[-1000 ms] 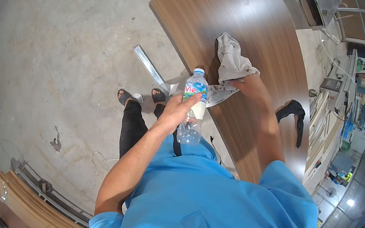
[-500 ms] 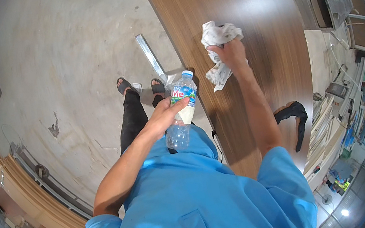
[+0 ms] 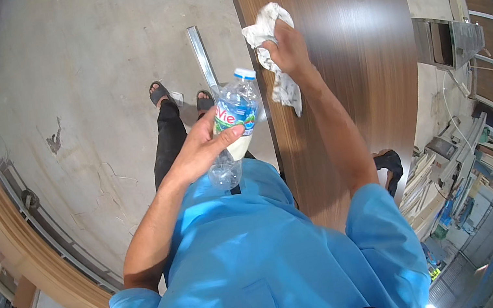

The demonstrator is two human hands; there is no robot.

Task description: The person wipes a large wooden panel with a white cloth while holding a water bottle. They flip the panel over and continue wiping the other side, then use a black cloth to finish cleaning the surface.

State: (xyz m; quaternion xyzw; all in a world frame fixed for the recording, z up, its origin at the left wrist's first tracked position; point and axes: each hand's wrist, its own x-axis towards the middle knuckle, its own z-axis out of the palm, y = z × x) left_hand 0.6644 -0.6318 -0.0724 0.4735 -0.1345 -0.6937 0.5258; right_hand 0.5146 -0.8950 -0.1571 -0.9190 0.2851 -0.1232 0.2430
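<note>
My left hand (image 3: 203, 148) wraps its fingers around a clear, crinkled plastic water bottle (image 3: 232, 123), held over the concrete floor (image 3: 95, 81). My right hand (image 3: 286, 48) grips a crumpled white rag (image 3: 271, 50) against the smooth dark woodgrain panel (image 3: 344, 71); its fingertips are hidden.

The table (image 3: 350, 69) is dark wood-grain board with a smooth, semi-glossy face that catches bright spots of light, and on it, under the right hand (image 3: 284, 48), lies a crumpled white cloth (image 3: 267, 28), soft and matt. Just left of the table, the left hand (image 3: 203, 148) grips a clear plastic bottle (image 3: 231, 123), thin and shiny, with a glossy printed label and a pale plastic cap. Further left of the table the concrete floor (image 3: 89, 83) looks matt, rough and stained, and a dull metal bar (image 3: 200, 53) lies on it.
</note>
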